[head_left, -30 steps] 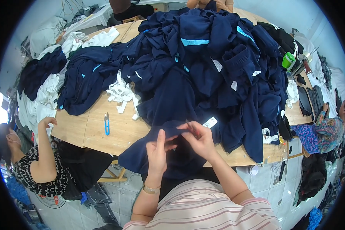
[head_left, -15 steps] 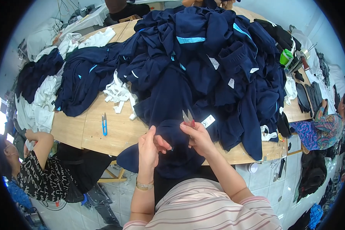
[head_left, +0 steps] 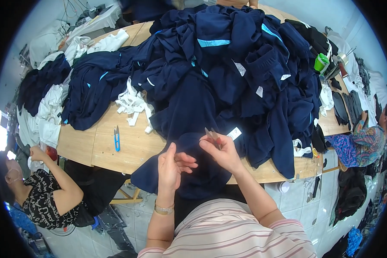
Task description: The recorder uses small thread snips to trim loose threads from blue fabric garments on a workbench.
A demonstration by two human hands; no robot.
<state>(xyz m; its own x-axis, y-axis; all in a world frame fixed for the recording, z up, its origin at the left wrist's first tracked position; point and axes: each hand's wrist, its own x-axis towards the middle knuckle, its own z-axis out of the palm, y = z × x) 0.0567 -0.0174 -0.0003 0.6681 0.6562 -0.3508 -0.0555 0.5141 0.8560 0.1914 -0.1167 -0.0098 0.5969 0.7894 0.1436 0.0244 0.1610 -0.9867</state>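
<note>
From my remote seat at the head camera, I look down on a wooden worktable [head_left: 94, 148] heaped with navy blue garments [head_left: 228, 73] trimmed in light blue. The right hand [head_left: 221, 152] is closed around a small pair of thread snips [head_left: 211, 135], blades pointing up and away, just above the near edge of the table. The left hand [head_left: 172, 165] sits close beside it with thumb raised and fingers loosely curled against the navy garment [head_left: 189, 172] that drapes over the table edge toward the striped shirt [head_left: 232, 234]; I cannot tell whether those fingers actually pinch the cloth. A small white tag [head_left: 234, 133] lies on the fabric just beside the snips. Farther left on bare wood, well apart from both hands, lies a second pair of snips with blue handles [head_left: 116, 138], and near it a tangle of white fabric strips [head_left: 133, 103]. White garments [head_left: 47, 112] hang off the far left end. A green cup [head_left: 320, 62] stands at the right end. A seated person in a patterned black top [head_left: 43, 198] works at lower left, and another in bright print [head_left: 359, 144] sits at right.
</note>
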